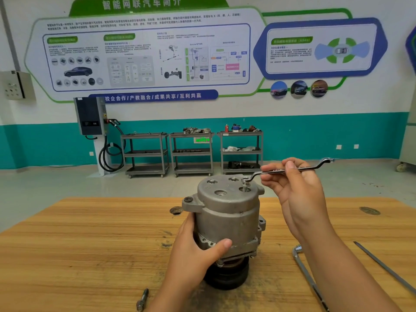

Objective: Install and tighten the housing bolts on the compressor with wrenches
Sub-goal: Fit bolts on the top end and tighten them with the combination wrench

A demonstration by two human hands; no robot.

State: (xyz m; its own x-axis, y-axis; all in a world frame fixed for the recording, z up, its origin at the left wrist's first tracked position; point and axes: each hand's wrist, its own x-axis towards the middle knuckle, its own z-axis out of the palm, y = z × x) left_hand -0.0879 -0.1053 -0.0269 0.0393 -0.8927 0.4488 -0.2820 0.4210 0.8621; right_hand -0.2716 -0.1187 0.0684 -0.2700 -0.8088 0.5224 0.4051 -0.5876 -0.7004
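In the middle of the wooden table, a grey compressor, standing upright on its black round end. Holding it low down at 7 o'clock with the left hand, thumb across the front and fingers wrapped round the side. Sticking up from the flat top, at about 1 o'clock on that top, one bolt, not yet all the way in. Sitting on the bolt's head, the ring end of a thin silver wrench, with the handle pointing away toward 3 o'clock. Pinching the middle of the wrench with the right hand, fingers curled over it and palm facing left.

On the table at 7 o'clock from the compressor, near the bottom edge, a second bolt, lying down. At 4 o'clock, lying flat, a bent L-shaped wrench, and just past it a long thin metal bar. Far back at 12 o'clock, by the blue-green wall, three grey carts with small parts on top.
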